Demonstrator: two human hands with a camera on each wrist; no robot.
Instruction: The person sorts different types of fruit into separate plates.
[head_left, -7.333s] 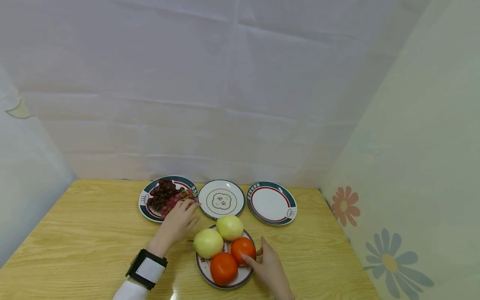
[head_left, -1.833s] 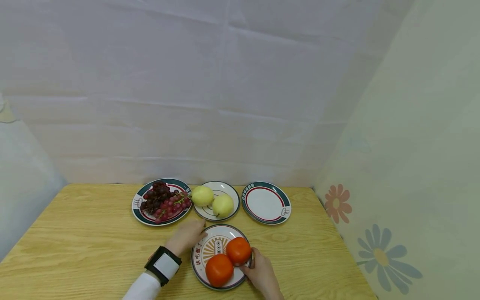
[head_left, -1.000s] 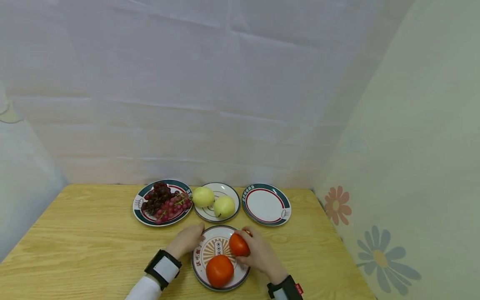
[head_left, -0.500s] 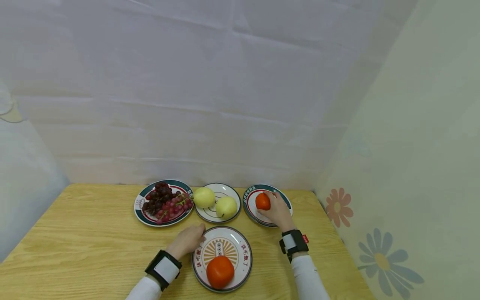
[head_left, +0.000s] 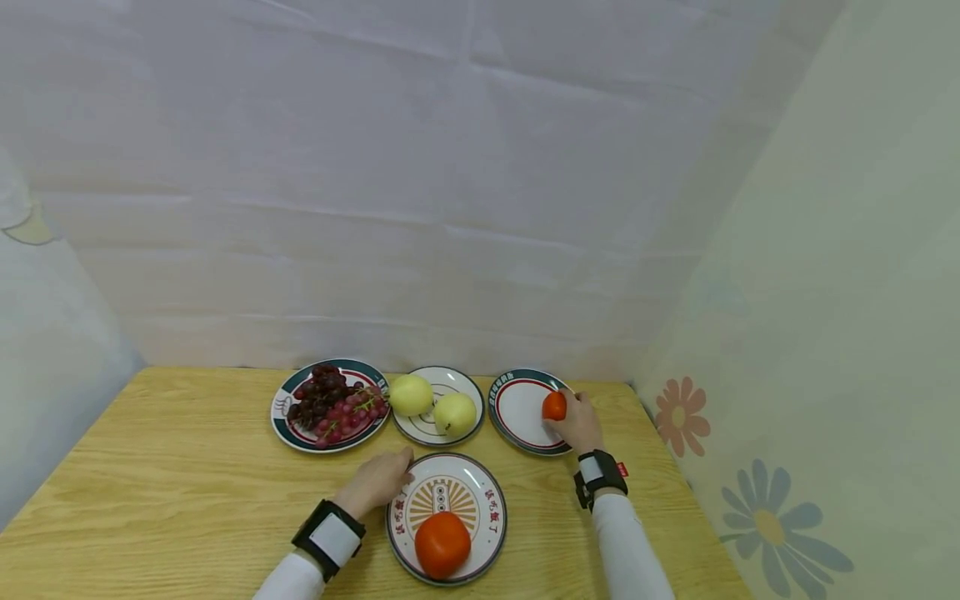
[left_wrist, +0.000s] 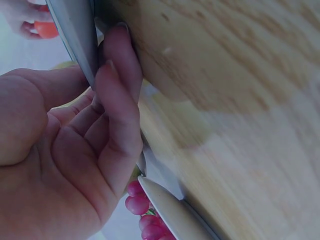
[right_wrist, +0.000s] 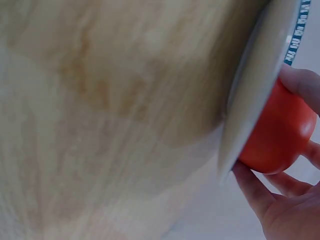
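My left hand [head_left: 378,482] pinches the left rim of the front plate [head_left: 483,508]; in the left wrist view the thumb lies on one side of that plate [left_wrist: 80,37] and curled fingers [left_wrist: 117,107] on the other. On its lower part sits one red tomato [head_left: 442,546]. My right hand [head_left: 582,423] grips a second tomato [head_left: 554,406] at the right side of the green-rimmed plate [head_left: 517,417] at the back right. Seen from the right wrist, thumb and fingers surround the tomato [right_wrist: 280,132], which is right against the plate's surface.
At the back left, an oval green-rimmed plate [head_left: 279,421] carries dark grapes [head_left: 318,396] and pinkish-red grapes [head_left: 348,417]. Between the two green-rimmed plates, a smaller white plate [head_left: 442,379] bears two yellow-green pears [head_left: 455,414]. A cloth backdrop [head_left: 420,250] rises behind the wooden table [head_left: 187,483].
Two pears went from the front plate to the middle back plate. My right hand lifted one tomato off the front plate onto the back right one, then shifted it right. My left hand moved to the front plate's rim.
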